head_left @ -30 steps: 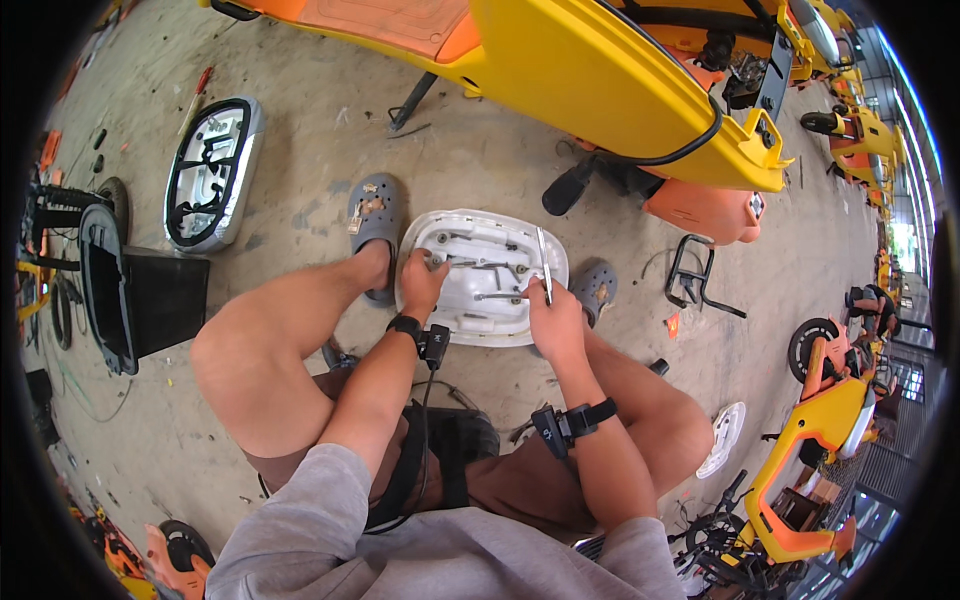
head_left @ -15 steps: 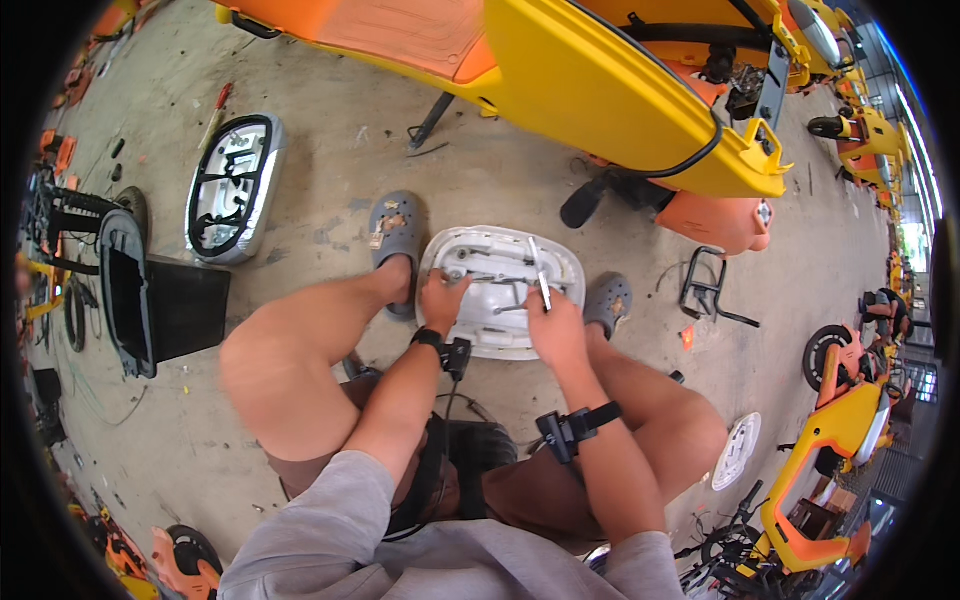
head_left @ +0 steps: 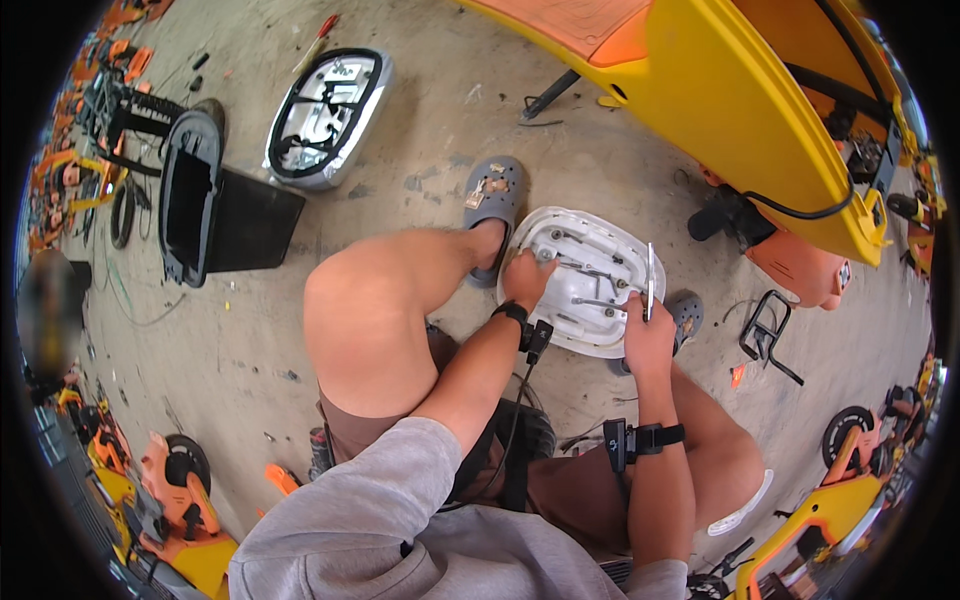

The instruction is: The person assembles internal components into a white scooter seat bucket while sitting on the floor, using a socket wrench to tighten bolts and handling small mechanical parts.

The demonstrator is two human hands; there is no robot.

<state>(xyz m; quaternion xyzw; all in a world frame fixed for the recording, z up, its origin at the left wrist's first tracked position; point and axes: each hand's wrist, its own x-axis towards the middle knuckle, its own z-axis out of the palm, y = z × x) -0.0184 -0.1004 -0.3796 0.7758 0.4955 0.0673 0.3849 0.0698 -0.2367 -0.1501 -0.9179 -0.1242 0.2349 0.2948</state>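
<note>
A white oval plastic shell [head_left: 630, 240] lies hollow side up on the floor between my feet, with several slim metal tools [head_left: 597, 303] and small round metal parts [head_left: 608, 312] inside it. My right hand [head_left: 650, 335] is closed round a slim silver metal tool [head_left: 651, 270], which points up and away over the shell's right side. Its exact kind is unclear. Over the left rim rests my left hand [head_left: 526, 280], thumb and forefinger apart beside a small round fitting [head_left: 546, 255]. The undersides of its fingers are hidden.
A yellow and orange scooter body [head_left: 720, 110] stands ahead on the right. Beyond my right foot lies a black metal bracket [head_left: 765, 330]. To the left are a black open box [head_left: 250, 220] and a silver-rimmed shell [head_left: 330, 115]. Grey clogs [head_left: 494, 190] flank the white shell.
The whole view has swung, so the shell and both hands appear farther right. My right hand still grips the silver tool, and my left stays at the shell's left side.
</note>
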